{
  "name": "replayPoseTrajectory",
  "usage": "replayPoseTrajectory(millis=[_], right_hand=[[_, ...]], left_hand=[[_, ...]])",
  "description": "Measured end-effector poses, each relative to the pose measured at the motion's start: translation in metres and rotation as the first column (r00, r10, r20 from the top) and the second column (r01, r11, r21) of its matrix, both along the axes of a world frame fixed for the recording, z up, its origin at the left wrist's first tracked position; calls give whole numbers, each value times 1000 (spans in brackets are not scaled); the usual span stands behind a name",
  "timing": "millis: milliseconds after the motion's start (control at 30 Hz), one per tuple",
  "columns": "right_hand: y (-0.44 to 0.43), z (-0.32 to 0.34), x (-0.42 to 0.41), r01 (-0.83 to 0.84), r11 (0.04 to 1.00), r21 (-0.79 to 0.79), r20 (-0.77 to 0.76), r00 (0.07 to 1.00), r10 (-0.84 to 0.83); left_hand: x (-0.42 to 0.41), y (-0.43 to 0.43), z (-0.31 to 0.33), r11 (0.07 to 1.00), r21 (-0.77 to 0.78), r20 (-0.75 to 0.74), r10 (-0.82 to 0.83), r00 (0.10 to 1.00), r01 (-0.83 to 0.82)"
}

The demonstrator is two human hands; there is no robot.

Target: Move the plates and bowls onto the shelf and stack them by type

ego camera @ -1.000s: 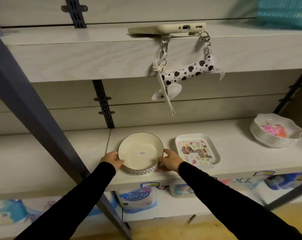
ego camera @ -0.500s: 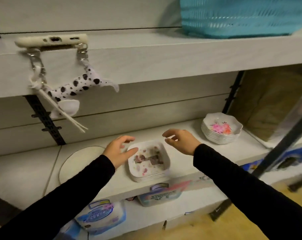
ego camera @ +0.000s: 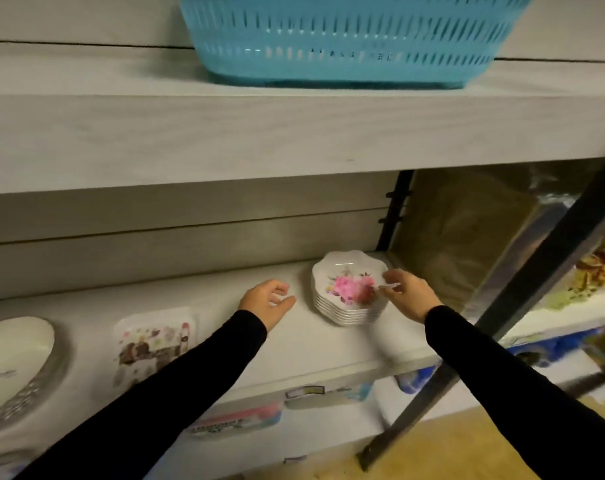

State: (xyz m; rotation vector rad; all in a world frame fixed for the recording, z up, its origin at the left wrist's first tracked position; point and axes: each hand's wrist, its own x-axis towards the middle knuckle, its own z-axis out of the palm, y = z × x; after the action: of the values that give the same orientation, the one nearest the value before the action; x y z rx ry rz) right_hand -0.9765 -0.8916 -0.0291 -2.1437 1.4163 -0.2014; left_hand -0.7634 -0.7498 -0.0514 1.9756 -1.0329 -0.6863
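A stack of several scalloped white plates with pink flowers [ego camera: 347, 293] stands at the right end of the pale wooden shelf [ego camera: 315, 351]. My right hand [ego camera: 410, 293] is at the stack's right side, fingers loosely bent, fingertips at the top plate's rim. Just left of the stack, my left hand [ego camera: 267, 303] hovers over the shelf with relaxed fingers, holding nothing. Further left lies a blurred stack of square patterned plates [ego camera: 154, 341]. The round white bowl [ego camera: 15, 358] with a patterned outside sits at the far left edge.
A teal slotted basket [ego camera: 346, 39] stands on the upper shelf overhead. A dark metal upright [ego camera: 502, 327] slants across the right side, close to my right forearm. Packaged goods [ego camera: 237, 417] fill the shelf below. A brown panel closes the shelf's right end.
Both hands let go of the round bowl, passed over the square plates and moved right to the flowered stack. My view swung right with them.
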Motion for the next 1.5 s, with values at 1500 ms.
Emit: replayPoseTrajectory(millis=[1500], right_hand=[[53,-48,38,-145,840,523,305,952,-26]], left_hand=[[10,33,-40,976,164,-410,202,890,-146]])
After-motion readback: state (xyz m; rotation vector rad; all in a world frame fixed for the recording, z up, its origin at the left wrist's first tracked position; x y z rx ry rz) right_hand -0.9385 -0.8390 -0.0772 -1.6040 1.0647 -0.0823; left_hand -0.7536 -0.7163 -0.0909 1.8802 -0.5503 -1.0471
